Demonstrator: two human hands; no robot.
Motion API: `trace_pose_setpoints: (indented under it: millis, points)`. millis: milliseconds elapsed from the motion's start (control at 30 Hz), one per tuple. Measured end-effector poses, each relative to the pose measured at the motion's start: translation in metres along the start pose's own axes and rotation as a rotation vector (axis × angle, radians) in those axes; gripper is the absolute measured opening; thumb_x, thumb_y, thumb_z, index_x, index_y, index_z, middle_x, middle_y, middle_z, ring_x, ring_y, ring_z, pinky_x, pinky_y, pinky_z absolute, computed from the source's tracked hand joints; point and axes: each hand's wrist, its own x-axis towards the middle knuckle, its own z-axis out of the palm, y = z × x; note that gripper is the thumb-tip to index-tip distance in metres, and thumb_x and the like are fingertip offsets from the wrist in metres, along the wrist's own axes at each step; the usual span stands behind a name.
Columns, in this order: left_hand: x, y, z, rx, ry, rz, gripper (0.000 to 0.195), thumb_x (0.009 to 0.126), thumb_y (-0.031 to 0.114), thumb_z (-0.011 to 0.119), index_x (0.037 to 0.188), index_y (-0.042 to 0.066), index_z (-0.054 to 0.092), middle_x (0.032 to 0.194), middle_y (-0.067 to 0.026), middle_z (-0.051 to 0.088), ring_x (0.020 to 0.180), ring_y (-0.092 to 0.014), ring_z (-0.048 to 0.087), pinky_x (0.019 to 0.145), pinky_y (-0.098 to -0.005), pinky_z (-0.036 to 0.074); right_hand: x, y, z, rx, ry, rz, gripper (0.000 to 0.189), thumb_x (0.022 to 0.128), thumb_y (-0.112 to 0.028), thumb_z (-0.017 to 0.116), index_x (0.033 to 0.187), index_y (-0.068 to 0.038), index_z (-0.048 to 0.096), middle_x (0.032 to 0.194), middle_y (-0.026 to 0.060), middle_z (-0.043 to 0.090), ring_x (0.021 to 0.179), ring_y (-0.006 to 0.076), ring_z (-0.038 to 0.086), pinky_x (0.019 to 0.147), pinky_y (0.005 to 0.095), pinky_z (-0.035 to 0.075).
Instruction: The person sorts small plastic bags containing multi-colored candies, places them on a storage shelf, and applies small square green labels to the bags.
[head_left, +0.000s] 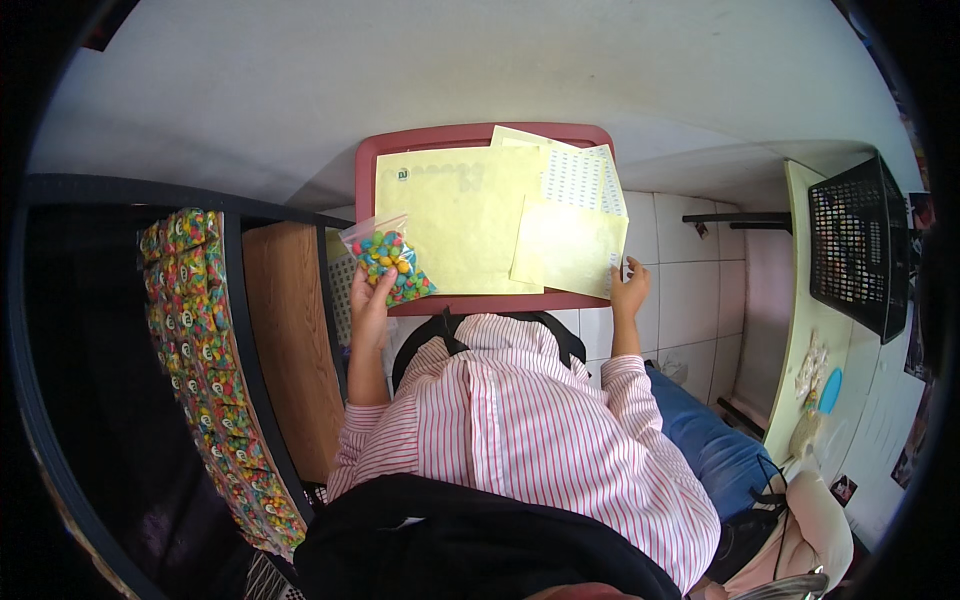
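My left hand (371, 304) grips a clear zip-lock bag (390, 259) filled with multicoloured candies, over the left edge of a red plastic lid or tray (365, 180). A large pale-yellow sheet (457, 225) with one round sticker (403, 174) near its top left lies on the red surface. Over its right side rests a smaller pale-yellow sheet (570, 244) with small white labels along its right edge. My right hand (632, 287) is at that edge, fingers apart, thumb by the labels. More label sheets (574, 176) lie partly covered behind.
Many candy bags with round stickers (199, 352) fill a rack at left, beside a wooden panel (289, 345). At right, a black plastic basket (859, 247) stands on a pale shelf (795, 300), near a blue oval object (830, 391). Blue denim (697, 435) lies right of my body.
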Motion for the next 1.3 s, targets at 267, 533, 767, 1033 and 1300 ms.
trace_pose_setpoints:
  millis: [267,533,767,1033,1300]
  points:
    - [-0.006,-0.007,-0.002,-0.058,0.063,-0.052,0.036,0.082,0.007,0.052,0.116,0.002,0.041,0.108,-0.0056,0.052,0.097,-0.012,0.051,0.084,-0.0248,0.04,0.006,-0.015,0.008,0.01,0.015,-0.022,0.029,0.064,-0.013,0.068,0.09,-0.004,0.059,0.087,0.01,0.054,0.074,0.0242,0.054,0.066,0.0332,0.045]
    - [-0.006,-0.01,0.017,-0.019,-0.016,-0.074,0.035,0.083,0.007,0.052,0.115,0.002,0.041,0.109,-0.0052,0.051,0.098,-0.011,0.05,0.084,-0.0243,0.039,0.014,-0.015,0.005,-0.042,0.122,-0.094,0.023,0.067,-0.013,0.063,0.088,-0.003,0.063,0.087,0.0105,0.055,0.078,0.0269,0.054,0.071,0.035,0.044]
    - [-0.002,-0.011,0.015,0.021,-0.054,-0.088,0.036,0.082,0.007,0.052,0.115,0.0,0.04,0.109,-0.0053,0.051,0.098,-0.012,0.049,0.084,-0.0252,0.038,0.016,-0.013,0.011,-0.113,0.117,0.016,0.022,0.067,-0.014,0.063,0.087,-0.005,0.065,0.082,0.0103,0.059,0.08,0.027,0.055,0.072,0.0351,0.044]
    - [0.0,-0.012,0.011,0.017,-0.084,-0.092,0.036,0.082,0.007,0.052,0.116,0.001,0.039,0.109,-0.0048,0.05,0.099,-0.012,0.049,0.085,-0.0255,0.038,0.028,-0.019,0.011,-0.076,-0.039,0.269,0.024,0.064,-0.016,0.063,0.087,-0.009,0.064,0.083,0.0088,0.062,0.077,0.0245,0.059,0.069,0.0356,0.046]
    - [0.002,-0.016,-0.001,-0.008,-0.092,-0.084,0.037,0.082,0.007,0.052,0.117,0.001,0.039,0.111,-0.0048,0.049,0.101,-0.012,0.047,0.086,-0.0252,0.036,0.034,-0.018,0.013,-0.125,-0.089,0.351,0.025,0.063,-0.017,0.064,0.087,-0.01,0.064,0.083,0.007,0.062,0.079,0.0233,0.059,0.068,0.0353,0.047]
